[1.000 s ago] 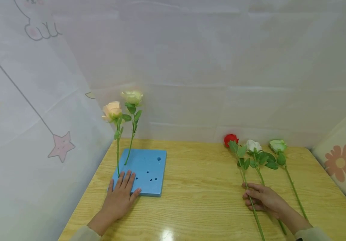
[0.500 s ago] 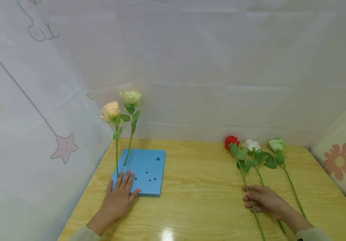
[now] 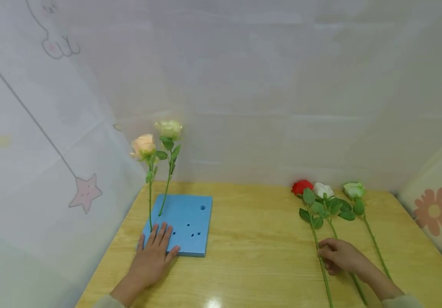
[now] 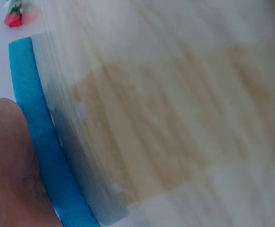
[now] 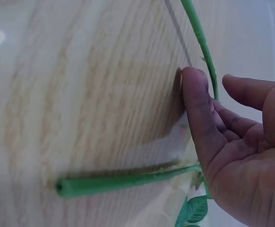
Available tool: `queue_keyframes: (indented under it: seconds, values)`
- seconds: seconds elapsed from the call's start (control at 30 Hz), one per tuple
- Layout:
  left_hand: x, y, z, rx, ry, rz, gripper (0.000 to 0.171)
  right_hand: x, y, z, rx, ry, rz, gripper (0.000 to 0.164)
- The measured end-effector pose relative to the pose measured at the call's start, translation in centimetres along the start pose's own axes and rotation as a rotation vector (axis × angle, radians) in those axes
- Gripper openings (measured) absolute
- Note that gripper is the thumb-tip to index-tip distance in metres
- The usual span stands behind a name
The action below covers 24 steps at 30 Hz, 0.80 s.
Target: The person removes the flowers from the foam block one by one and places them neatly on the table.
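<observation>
My left hand [image 3: 153, 256] lies spread on the front left of a blue foam block [image 3: 190, 214] with several holes. Two roses stand upright in that block: a peach rose [image 3: 144, 147] and a pale yellow rose [image 3: 169, 129]. In the left wrist view the block's side [image 4: 43, 132] runs beside the hand. On the right, my right hand [image 3: 342, 256] has curled fingers and thumb about the stem of a red rose [image 3: 302, 187]. That green stem [image 5: 201, 40] passes between thumb and fingers in the right wrist view.
A white rose [image 3: 323, 191] and a pale green rose [image 3: 354, 190] lie right of the red one, stems pointing toward me. Everything rests on a wood-grain table [image 3: 251, 244]. Printed cloth [image 3: 244, 85] rises behind and at both sides.
The red rose's bloom has shifted right, closer to the white rose, and its stem has turned steeper. My right hand has moved slightly right with the stem. The left hand stays on the block.
</observation>
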<state>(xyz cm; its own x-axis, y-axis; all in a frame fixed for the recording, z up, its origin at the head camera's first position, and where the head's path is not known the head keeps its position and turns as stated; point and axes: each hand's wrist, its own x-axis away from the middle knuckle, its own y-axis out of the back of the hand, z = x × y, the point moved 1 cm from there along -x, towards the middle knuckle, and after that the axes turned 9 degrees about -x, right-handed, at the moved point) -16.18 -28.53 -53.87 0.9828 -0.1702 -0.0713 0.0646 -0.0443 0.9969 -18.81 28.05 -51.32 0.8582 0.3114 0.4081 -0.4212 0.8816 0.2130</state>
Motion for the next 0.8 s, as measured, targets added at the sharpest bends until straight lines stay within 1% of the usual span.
queue_keyframes:
  seconds: [0.07,0.13,0.27,0.37,0.53,0.63,0.8]
  values:
    - [0.2,0.0,0.0,-0.005,0.003,-0.002,0.076,0.2,0.0,0.2,0.021,-0.006,-0.024,0.056]
    - [0.2,0.1,-0.1,0.005,0.002,-0.009,0.076,0.3,0.0,0.4,0.036,-0.007,-0.043,0.055]
    - [0.3,0.2,-0.2,0.017,0.005,-0.008,0.077,0.2,0.3,1.4,0.090,0.021,-0.086,0.055]
    - [0.3,0.1,-0.1,0.020,0.007,-0.003,0.077,0.1,0.2,2.4,0.074,0.054,-0.084,0.058]
    - [0.3,0.1,-0.1,0.021,0.008,0.005,0.077,-0.1,-0.9,4.4,-0.025,0.094,-0.009,0.062]
    - [0.3,0.2,-0.1,0.022,0.006,0.000,0.077,-0.4,-1.7,5.6,-0.063,0.129,0.051,0.062]
    - [0.3,-0.1,0.1,0.013,0.004,-0.004,0.078,-1.1,-3.4,7.3,-0.136,0.174,0.114,0.058]
